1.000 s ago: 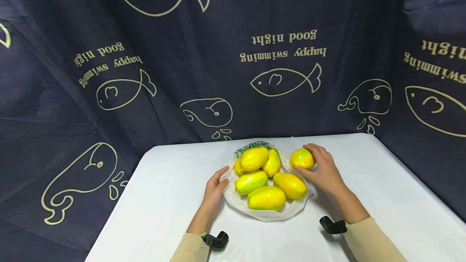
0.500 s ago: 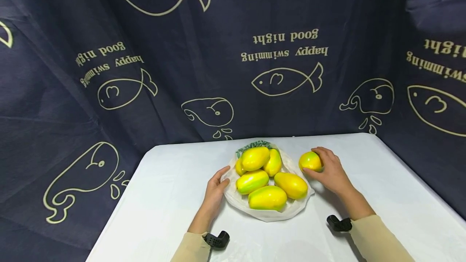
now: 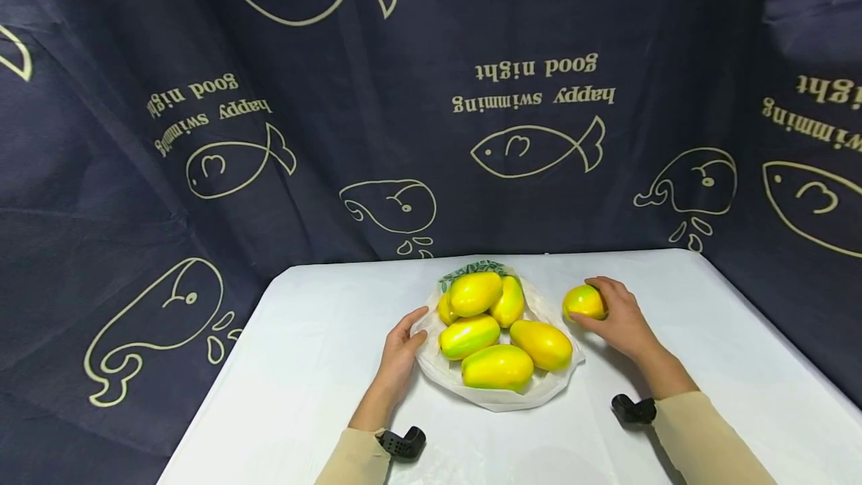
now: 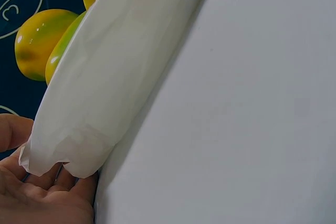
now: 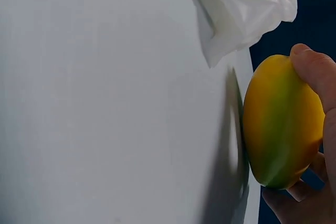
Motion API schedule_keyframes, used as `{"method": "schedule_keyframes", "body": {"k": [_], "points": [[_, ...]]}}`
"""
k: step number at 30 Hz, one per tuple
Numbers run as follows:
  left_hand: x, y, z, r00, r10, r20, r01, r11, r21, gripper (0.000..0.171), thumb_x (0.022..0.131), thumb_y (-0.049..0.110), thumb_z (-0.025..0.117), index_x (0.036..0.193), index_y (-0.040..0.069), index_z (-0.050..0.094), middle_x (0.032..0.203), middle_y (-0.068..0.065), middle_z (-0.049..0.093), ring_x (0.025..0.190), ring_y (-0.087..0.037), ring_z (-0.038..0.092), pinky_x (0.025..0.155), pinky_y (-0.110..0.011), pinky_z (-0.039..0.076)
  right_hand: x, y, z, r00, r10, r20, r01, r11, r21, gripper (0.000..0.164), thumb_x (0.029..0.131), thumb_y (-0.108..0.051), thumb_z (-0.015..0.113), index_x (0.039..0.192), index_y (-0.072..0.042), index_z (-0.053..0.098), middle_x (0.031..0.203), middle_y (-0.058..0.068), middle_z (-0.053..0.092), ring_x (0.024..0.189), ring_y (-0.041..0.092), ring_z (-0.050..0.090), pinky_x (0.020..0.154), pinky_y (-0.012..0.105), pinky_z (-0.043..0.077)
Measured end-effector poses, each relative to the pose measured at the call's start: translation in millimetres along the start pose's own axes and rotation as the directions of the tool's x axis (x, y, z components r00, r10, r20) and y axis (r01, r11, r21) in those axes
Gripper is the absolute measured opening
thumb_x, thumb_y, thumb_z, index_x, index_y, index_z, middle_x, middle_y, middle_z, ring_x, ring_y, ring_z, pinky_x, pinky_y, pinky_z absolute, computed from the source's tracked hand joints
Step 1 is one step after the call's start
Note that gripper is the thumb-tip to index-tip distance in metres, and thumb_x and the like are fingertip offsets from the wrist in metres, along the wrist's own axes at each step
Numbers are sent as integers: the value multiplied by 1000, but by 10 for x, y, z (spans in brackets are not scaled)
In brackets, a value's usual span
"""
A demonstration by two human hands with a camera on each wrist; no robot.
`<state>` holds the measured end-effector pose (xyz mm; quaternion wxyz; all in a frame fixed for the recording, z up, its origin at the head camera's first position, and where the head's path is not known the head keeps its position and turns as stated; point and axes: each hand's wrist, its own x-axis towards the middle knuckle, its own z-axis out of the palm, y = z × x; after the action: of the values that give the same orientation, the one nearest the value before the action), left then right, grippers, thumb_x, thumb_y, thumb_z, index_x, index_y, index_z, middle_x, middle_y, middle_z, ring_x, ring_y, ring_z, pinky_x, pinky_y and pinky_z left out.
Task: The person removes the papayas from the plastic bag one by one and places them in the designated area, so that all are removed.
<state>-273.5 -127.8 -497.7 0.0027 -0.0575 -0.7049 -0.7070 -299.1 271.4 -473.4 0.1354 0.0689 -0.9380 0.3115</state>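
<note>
My right hand (image 3: pixel 625 320) grips a yellow papaya (image 3: pixel 583 302) with green patches, right of the bag. In the right wrist view, the thumb presses one end of this papaya (image 5: pixel 283 121) and the fingers reach round the other, close over the tabletop. My left hand (image 3: pixel 399 350) holds the left edge of a white plastic bag (image 3: pixel 485 397), its thumb at the rim. In the left wrist view, the bag's edge (image 4: pixel 113 82) lies over the left hand's fingers (image 4: pixel 63 179). Several more papayas (image 3: pixel 497 367) sit heaped in the spread bag.
A white-covered table (image 3: pixel 303 365) lies under everything. Green leaf print (image 3: pixel 474 269) shows at the bag's far edge. Behind the table hangs a dark blue curtain (image 3: pixel 404 96) with fish and whale drawings. Each wrist wears a black strap-on device (image 3: pixel 402 443).
My right hand has moved right and slightly toward me with the papaya, away from the bag. The left hand stays at the bag's edge. The head view has shifted slightly.
</note>
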Motion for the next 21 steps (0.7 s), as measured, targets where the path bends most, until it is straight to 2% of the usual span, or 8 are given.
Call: {"method": "schedule_keyframes", "body": {"k": [5, 13, 21], "points": [[2, -2, 0, 1000, -4, 1, 4, 1000, -4, 49, 97, 2, 47, 146, 8, 49, 159, -12, 39, 152, -29, 29, 125, -47, 24, 17, 19, 8, 1000, 4, 16, -4, 1000, -1, 77, 83, -37, 78, 141, -1, 43, 149, 32, 34, 132, 54, 34, 105, 72, 34], [1, 4, -1, 1000, -9, 6, 9, 1000, -1, 50, 96, 1, 48, 146, 10, 49, 159, -10, 39, 151, -27, 31, 125, -47, 25, 30, -1, -18, 996, 38, 76, -37, 999, -16, 84, 83, -41, 78, 148, -4, 40, 157, 34, 23, 140, 60, 26, 109, 76, 27], [3, 2, 1, 1000, -5, 3, 5, 1000, -1, 50, 96, 1, 48, 146, 9, 49, 159, -10, 40, 151, -27, 30, 125, -47, 24, 14, -1, -61, 996, 4, 92, -2, 1000, -14, 74, 88, -34, 74, 150, -7, 41, 159, 33, 21, 141, 61, 24, 109, 78, 26]]}}
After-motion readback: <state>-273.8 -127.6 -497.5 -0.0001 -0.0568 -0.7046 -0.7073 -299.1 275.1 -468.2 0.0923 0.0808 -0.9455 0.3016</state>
